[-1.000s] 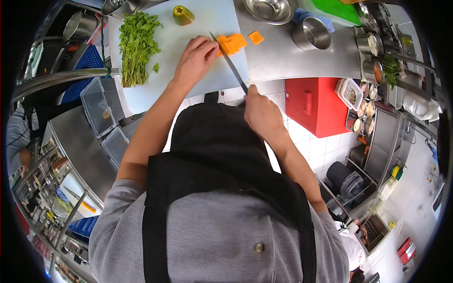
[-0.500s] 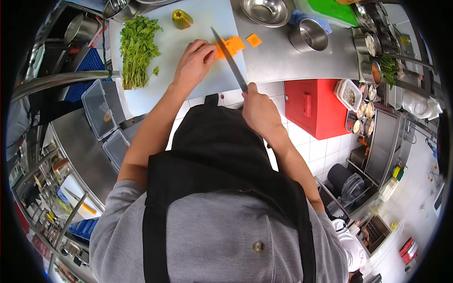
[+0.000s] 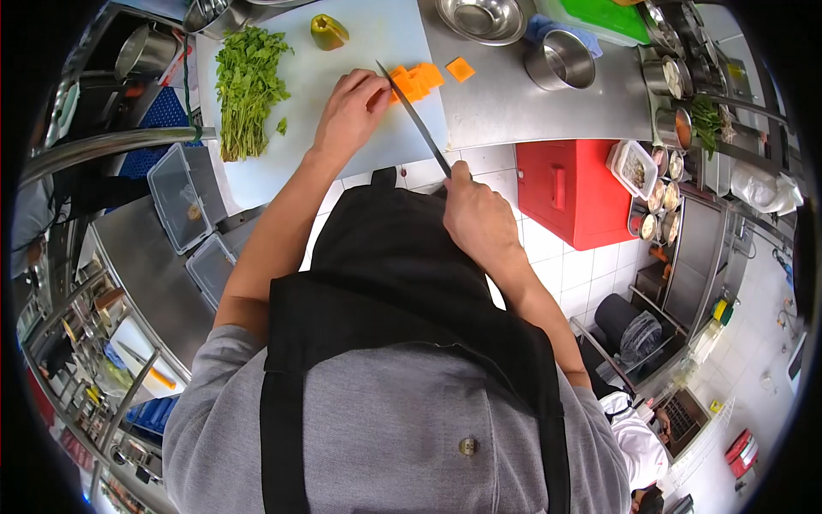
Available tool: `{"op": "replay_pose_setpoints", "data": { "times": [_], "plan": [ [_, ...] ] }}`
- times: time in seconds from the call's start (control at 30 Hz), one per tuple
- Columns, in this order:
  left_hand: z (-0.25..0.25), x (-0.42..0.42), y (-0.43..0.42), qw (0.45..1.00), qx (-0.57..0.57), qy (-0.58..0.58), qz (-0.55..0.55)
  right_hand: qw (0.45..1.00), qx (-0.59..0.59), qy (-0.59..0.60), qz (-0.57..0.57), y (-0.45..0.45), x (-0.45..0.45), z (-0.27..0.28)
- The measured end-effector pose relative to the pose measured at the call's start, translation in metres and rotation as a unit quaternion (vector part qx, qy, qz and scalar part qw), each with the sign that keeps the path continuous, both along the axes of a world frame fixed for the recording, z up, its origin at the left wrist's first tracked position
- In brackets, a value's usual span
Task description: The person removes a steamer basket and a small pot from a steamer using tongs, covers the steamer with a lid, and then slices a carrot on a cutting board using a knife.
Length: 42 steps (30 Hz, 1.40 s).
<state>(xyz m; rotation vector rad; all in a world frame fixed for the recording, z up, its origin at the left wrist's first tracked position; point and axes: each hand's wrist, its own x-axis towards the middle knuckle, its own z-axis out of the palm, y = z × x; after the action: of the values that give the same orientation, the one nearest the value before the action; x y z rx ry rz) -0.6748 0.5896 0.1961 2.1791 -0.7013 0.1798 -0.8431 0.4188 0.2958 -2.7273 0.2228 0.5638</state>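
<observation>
My right hand (image 3: 482, 214) is wrapped around the handle of a long kitchen knife (image 3: 419, 124), whose blade slants up and left over the cutting board. Just left of the blade, my left hand (image 3: 349, 113) has its fingers curled at the end of the carrot (image 3: 395, 96), which they mostly hide. Thin, flat carrot slices (image 3: 423, 79) lie overlapping on the right of the blade. One square carrot slice (image 3: 461, 69) sits apart on the steel counter. The white cutting board (image 3: 342, 171) also bears a bunch of leafy green herbs (image 3: 248, 90) and a cut green pepper (image 3: 329, 32).
A steel bowl (image 3: 482, 19) and a steel pot (image 3: 559, 60) stand on the counter to the right, near a green-lidded container (image 3: 604, 19). Below is a red cabinet (image 3: 565, 197). Clear plastic containers (image 3: 180, 201) are at the left. Another person in white (image 3: 632, 441) is at lower right.
My right hand has drawn the knife back toward my body and slightly right, so its tip sits lower beside the carrot. My left hand has barely moved.
</observation>
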Motion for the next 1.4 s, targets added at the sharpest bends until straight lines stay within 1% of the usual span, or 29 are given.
{"op": "replay_pose_setpoints", "data": {
  "times": [0.2,0.3,0.37,0.4,0.43,0.5,0.57,0.6,0.67,0.8,0.87,1.03,1.1,1.3,1.4],
  "plan": [
    [-0.002,0.001,0.001,1.0,-0.003,-0.016,0.0,1.0,-0.006,0.011,0.013,-0.001,0.0,0.005],
    [-0.003,0.002,0.002,1.0,-0.016,-0.006,-0.006,1.0,0.018,-0.02,0.009,0.0,0.011,-0.023],
    [-0.004,0.002,0.002,1.0,0.005,-0.01,-0.017,1.0,0.017,-0.003,0.006,0.002,0.023,-0.049],
    [-0.004,0.002,0.001,1.0,0.004,-0.012,-0.016,1.0,0.015,0.01,0.004,0.004,0.03,-0.05],
    [-0.005,0.002,0.0,1.0,-0.008,-0.01,-0.014,1.0,0.016,0.007,0.006,0.003,0.033,-0.049],
    [-0.006,-0.001,0.001,1.0,-0.02,-0.007,-0.013,0.999,0.003,0.05,0.015,0.002,0.033,-0.042],
    [-0.006,0.001,0.001,0.998,0.047,-0.025,-0.035,0.999,-0.005,0.048,0.017,0.002,0.033,-0.042],
    [-0.002,0.0,0.001,0.998,0.047,-0.026,-0.035,0.999,-0.011,0.048,0.02,0.002,0.033,-0.041],
    [0.008,-0.004,0.004,0.995,0.096,-0.02,-0.018,0.998,-0.009,0.051,0.022,0.002,0.033,-0.036],
    [0.012,-0.007,0.009,0.996,0.077,-0.046,-0.008,0.999,-0.02,0.04,0.03,0.003,0.033,-0.034],
    [0.007,-0.004,0.009,0.998,0.047,-0.034,-0.04,0.999,-0.015,0.041,0.029,0.004,0.031,-0.025],
    [0.006,0.002,0.008,0.996,0.055,-0.047,-0.049,0.999,-0.016,0.04,0.025,0.001,0.015,-0.005],
    [0.006,0.003,0.007,0.996,0.049,-0.055,-0.049,1.0,-0.012,-0.001,0.018,0.0,0.008,0.001],
    [0.009,0.001,0.006,0.996,0.032,-0.067,-0.042,1.0,-0.006,-0.013,0.023,-0.002,0.002,-0.004],
    [0.006,0.0,0.007,0.997,0.047,-0.046,-0.042,1.0,-0.007,0.017,0.016,0.0,0.005,0.0]
  ]
}}
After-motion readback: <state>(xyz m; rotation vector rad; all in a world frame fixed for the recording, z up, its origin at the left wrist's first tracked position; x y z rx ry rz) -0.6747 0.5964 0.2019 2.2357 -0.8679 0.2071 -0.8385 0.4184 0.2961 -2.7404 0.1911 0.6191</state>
